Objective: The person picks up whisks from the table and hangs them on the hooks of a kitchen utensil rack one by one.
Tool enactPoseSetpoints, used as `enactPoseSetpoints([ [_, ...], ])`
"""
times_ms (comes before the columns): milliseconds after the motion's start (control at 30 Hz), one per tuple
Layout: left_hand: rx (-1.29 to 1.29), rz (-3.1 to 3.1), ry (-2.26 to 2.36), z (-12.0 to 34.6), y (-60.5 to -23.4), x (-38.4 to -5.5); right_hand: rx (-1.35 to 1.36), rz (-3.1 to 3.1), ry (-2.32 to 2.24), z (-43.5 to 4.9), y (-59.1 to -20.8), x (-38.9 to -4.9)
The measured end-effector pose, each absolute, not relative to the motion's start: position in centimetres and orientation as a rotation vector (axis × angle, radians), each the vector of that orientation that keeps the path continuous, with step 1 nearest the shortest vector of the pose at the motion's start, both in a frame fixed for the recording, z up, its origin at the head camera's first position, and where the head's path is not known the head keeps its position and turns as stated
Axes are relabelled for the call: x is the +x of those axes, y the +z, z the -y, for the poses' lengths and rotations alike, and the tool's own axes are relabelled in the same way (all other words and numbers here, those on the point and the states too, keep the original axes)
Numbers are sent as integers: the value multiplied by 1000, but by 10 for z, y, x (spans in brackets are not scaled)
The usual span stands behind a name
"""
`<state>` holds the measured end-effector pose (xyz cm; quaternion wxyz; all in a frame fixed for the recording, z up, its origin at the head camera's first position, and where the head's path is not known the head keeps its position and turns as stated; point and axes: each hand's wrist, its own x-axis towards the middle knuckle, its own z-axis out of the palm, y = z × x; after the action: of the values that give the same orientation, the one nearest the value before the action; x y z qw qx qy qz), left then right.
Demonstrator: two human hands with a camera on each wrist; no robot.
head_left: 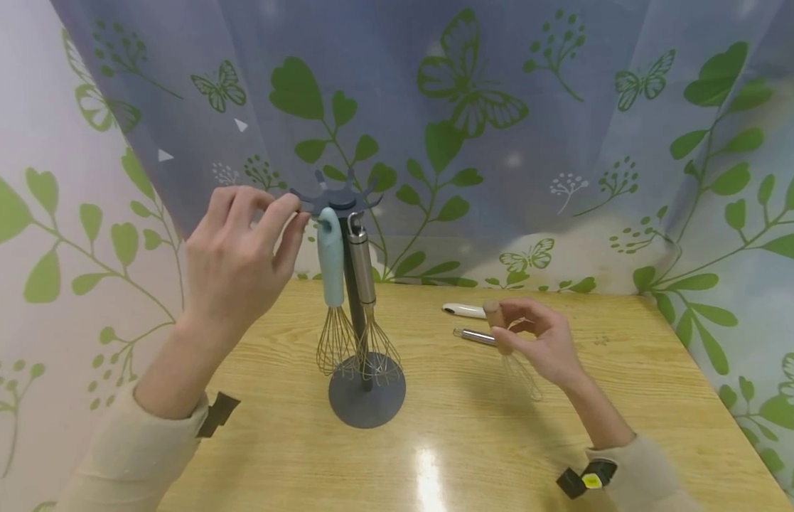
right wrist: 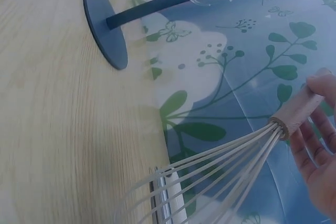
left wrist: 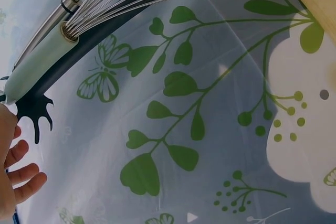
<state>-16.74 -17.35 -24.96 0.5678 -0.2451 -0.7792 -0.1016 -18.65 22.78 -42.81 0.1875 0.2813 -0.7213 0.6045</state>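
Observation:
A dark grey rack [head_left: 341,202] with a ring of hooks on top stands upright on a round base. Two whisks hang side by side from it: one with a light blue handle [head_left: 333,270], the other with a steel handle [head_left: 363,270]. My left hand [head_left: 237,249] pinches a hook on the rack's left side between thumb and forefinger, close to the light blue handle's top; its other fingers [left wrist: 29,174] are loosely bent. To the right, my right hand [head_left: 546,345] holds a whisk by its wooden handle [right wrist: 297,111] above the table, wires pointing down.
Behind the right hand, a white-handled utensil [head_left: 463,310] and a metal-handled one [head_left: 475,336] lie on the wooden table [head_left: 448,405]. A leaf-patterned curtain [head_left: 397,92] hangs along the back edge, close behind the rack.

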Motion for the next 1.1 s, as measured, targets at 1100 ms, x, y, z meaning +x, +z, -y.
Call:
enactPoseSetpoints([
  [1100, -560, 1828, -230, 173, -249, -167, 739, 1884, 1864, -188, -420, -187],
])
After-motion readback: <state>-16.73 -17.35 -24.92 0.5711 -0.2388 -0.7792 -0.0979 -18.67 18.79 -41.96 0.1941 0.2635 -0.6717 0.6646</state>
